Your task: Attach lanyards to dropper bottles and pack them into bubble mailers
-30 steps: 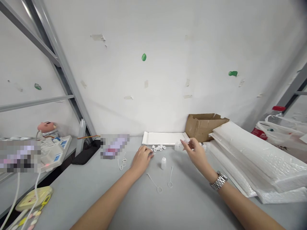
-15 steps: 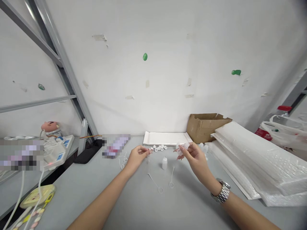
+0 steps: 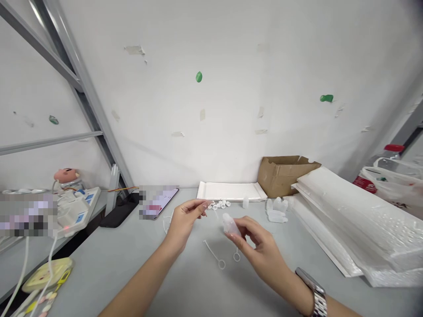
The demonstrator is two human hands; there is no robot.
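My left hand (image 3: 187, 220) is closed in a pinch on a thin white stick (image 3: 216, 214), which slants down to the right from the fingertips; its upper end is hidden. My right hand (image 3: 259, 242) grips a small translucent plastic bottle (image 3: 231, 225) between thumb and fingers, tilted toward the left hand. Below the hands lie two white ring-ended sticks, one in full sight (image 3: 214, 255) and the other (image 3: 236, 256) partly behind the right hand. Small white caps (image 3: 223, 204) lie in a cluster just beyond the left fingertips. One similar bottle (image 3: 246, 202) stands farther back.
Several more translucent bottles (image 3: 277, 211) sit right of the hands, near a cardboard box (image 3: 287, 176) and bubble-wrap mailers (image 3: 357, 220). A flat white package (image 3: 231, 191) lies against the wall. At left are a phone (image 3: 161, 202), more white sticks (image 3: 167, 223) and a power strip (image 3: 79, 211).
My right hand has come down and nearer, now holding a bottle where one stood on the table. Another bottle now stands where that hand was. The left hand has shifted slightly right.
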